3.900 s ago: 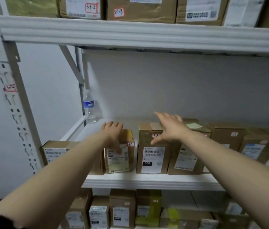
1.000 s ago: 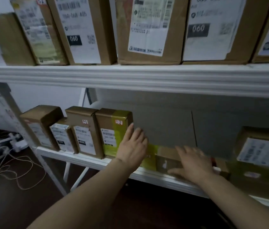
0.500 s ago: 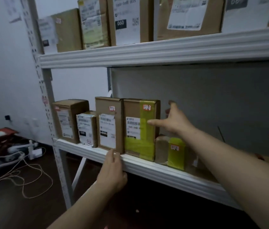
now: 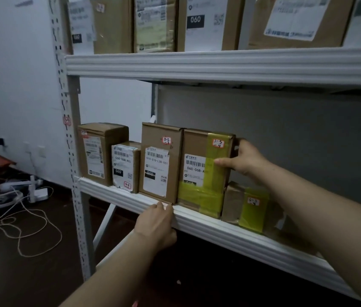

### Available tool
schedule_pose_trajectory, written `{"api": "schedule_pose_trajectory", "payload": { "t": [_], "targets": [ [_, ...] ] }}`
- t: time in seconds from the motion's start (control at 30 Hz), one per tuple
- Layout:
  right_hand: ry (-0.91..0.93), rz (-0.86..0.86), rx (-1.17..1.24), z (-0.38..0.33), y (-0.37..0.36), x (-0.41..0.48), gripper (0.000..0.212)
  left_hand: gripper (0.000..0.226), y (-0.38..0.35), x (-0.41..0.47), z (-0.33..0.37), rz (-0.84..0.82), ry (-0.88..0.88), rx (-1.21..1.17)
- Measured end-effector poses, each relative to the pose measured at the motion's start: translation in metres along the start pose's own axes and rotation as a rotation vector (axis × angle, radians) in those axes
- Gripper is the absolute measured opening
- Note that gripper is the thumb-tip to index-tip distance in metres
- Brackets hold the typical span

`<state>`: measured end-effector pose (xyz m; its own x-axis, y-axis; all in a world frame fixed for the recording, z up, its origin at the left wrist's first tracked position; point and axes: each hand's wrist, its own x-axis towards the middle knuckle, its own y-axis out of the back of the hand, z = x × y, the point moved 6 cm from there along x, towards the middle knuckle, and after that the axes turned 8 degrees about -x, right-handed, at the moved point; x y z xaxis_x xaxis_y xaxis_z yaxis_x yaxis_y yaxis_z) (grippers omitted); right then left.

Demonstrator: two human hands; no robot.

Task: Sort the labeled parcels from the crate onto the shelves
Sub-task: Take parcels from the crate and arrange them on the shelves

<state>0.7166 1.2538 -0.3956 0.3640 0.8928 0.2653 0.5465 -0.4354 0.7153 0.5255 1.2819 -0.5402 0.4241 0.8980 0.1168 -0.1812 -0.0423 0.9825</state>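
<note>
Operator: Shelving (image 4: 219, 65) fills my view, and the work is on the lower shelf (image 4: 230, 231). The taped parcel (image 4: 197, 173) stands there, fourth from the left. It touches the brown parcel (image 4: 158, 162) on its left, and a small parcel (image 4: 246, 207) lies low just beside it on the right.

Supervisor: What moved in the last second?

Operator: My hands changed jobs. A second ago the left one lay flat against the taped parcel's side and the right one was down on the small parcel. Now my right hand (image 4: 247, 161) grips the taped parcel, thumb across its front and fingers wrapped round its right edge. My left hand (image 4: 156, 227) has dropped to the shelf's front lip, fingers fairly straight, resting there and holding nothing.

Supervisor: Meaning what for the job?

Operator: I judge this parcel is already in its slot and I'm only squaring it into the row. Once I let go, the next one comes from the crate, which is out of my view.

Supervisor: How does it sit?

Operator: It stands on end with its long axis vertical. The printed label faces out toward me. Its handwritten tag (image 4: 218, 143), at the front's top right, reads 3-3-4, and the neighbour's reads 3-3-3.
</note>
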Motion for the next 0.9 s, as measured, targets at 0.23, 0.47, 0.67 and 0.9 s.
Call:
{"api": "schedule_pose_trajectory", "payload": {
  "t": [0.23, 0.47, 0.67, 0.9],
  "targets": [
    [0.011, -0.009, 0.020, 0.000, 0.001, -0.004, 0.066, 0.061, 0.000, 0.001, 0.001, -0.010, 0.017, 0.032],
    [0.013, -0.012, 0.029, -0.001, 0.000, -0.006, 0.063, 0.061, 0.001, 0.001, 0.002, -0.005, 0.016, 0.036],
    [0.033, -0.008, 0.002, -0.002, 0.001, -0.013, 0.066, 0.061, -0.002, 0.003, 0.001, 0.003, 0.016, 0.034],
    [0.013, -0.075, -0.125, 0.020, 0.009, -0.026, 0.102, 0.066, -0.004, 0.004, 0.002, 0.020, 0.019, 0.064]
  ]
}}
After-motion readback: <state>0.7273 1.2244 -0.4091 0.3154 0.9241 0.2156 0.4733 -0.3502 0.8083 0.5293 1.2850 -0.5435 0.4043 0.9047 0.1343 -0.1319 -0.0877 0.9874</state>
